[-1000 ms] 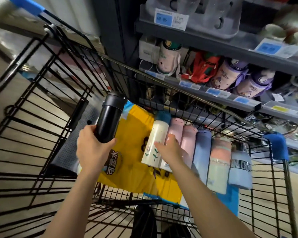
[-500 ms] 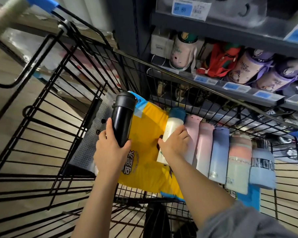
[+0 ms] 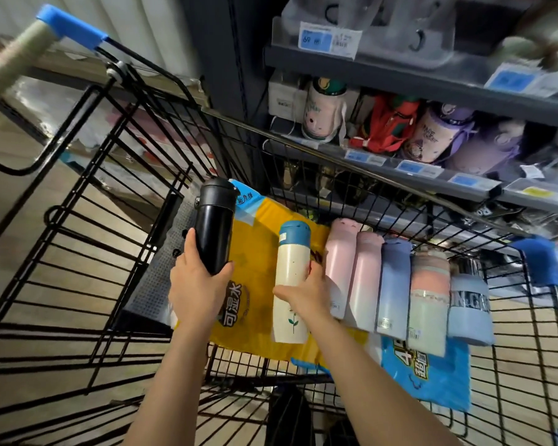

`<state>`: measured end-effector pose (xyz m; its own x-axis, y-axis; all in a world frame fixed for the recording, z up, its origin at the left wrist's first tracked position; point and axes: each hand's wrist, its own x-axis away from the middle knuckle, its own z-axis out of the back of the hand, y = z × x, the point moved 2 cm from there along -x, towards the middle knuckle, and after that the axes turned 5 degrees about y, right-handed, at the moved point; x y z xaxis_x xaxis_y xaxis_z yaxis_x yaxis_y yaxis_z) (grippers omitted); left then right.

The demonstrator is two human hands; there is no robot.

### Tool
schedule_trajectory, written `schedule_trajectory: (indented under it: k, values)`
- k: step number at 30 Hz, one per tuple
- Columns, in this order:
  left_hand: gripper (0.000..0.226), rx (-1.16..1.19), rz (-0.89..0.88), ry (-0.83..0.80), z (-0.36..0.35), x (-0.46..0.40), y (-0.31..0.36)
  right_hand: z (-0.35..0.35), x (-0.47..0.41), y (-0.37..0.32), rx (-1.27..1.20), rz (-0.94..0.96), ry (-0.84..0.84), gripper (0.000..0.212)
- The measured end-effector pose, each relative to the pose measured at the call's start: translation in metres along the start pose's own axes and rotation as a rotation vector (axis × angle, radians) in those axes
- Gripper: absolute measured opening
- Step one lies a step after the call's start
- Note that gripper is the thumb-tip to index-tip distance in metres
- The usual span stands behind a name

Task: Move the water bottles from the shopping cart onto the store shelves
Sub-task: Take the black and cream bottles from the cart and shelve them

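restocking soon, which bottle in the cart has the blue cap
The cream bottle with the leaf print, gripped by the right hand. The row beside it is pink, blue and striped.

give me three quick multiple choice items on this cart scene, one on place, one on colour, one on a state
1. Where does the pink bottle lie?
A. in the cart
B. on the floor
C. on the top shelf

2. What colour is the cap of the cream bottle?
A. red
B. blue
C. black

3. What is the left hand doing?
A. hanging idle
B. gripping the black bottle
C. pushing the cart handle

Answers:
1. A, it lies in the row of bottles inside the cart.
2. B, its top is blue.
3. B, its fingers curl round the black bottle's lower end.
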<state>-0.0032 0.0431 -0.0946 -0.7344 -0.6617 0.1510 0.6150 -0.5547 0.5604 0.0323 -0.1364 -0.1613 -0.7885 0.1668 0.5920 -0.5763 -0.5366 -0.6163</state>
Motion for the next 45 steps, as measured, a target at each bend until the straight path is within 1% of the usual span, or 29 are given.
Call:
schedule_trajectory:
  k: [4,6,8,13,16,20,24,27,32,35,38,39,42,45]
  values:
    - [0.088,0.165,0.014,0.012,0.008,0.016,0.007,0.036,0.025,0.000,-0.181,0.065,-0.078,0.082]
    - [0.089,0.268,-0.020,0.016,0.010,0.035,0.020,0.067,0.040,-0.002,-0.289,0.103,-0.113,0.076]
    - [0.090,0.357,-0.069,0.006,0.010,0.057,0.038,0.104,0.054,-0.001,-0.369,0.154,-0.113,0.069]
    - [0.089,0.564,-0.145,-0.095,0.002,0.122,0.093,0.197,0.087,0.032,-0.535,0.280,0.026,0.081]
    - [0.091,0.614,-0.217,-0.132,-0.006,0.169,0.125,0.254,0.105,0.063,-0.643,0.352,0.118,0.086]
    - [0.093,0.658,-0.304,-0.140,-0.025,0.238,0.163,0.335,0.122,0.121,-0.798,0.411,0.248,0.086]
    - [0.091,0.694,-0.370,-0.143,-0.064,0.316,0.211,0.419,0.137,0.185,-0.872,0.439,0.311,0.082]
    - [0.093,0.787,-0.423,-0.163,-0.093,0.374,0.253,0.477,0.150,0.225,-0.902,0.458,0.332,0.089]
    - [0.090,0.824,-0.471,-0.166,-0.124,0.455,0.317,0.571,0.176,0.282,-0.907,0.485,0.378,0.096]
    - [0.090,0.845,-0.493,-0.202,-0.135,0.480,0.342,0.605,0.175,0.295,-0.932,0.498,0.406,0.096]
    - [0.090,0.844,-0.526,-0.202,-0.140,0.490,0.365,0.622,0.166,0.298,-0.980,0.509,0.464,0.082]
    - [0.088,0.848,-0.528,-0.206,-0.143,0.490,0.371,0.626,0.161,0.297,-0.994,0.507,0.493,0.082]
    - [0.087,0.871,-0.521,-0.209,-0.158,0.484,0.385,0.639,0.145,0.287,-1.017,0.512,0.584,0.093]
    - [0.088,0.897,-0.507,-0.186,-0.181,0.471,0.401,0.659,0.124,0.272,-1.015,0.530,0.646,0.096]
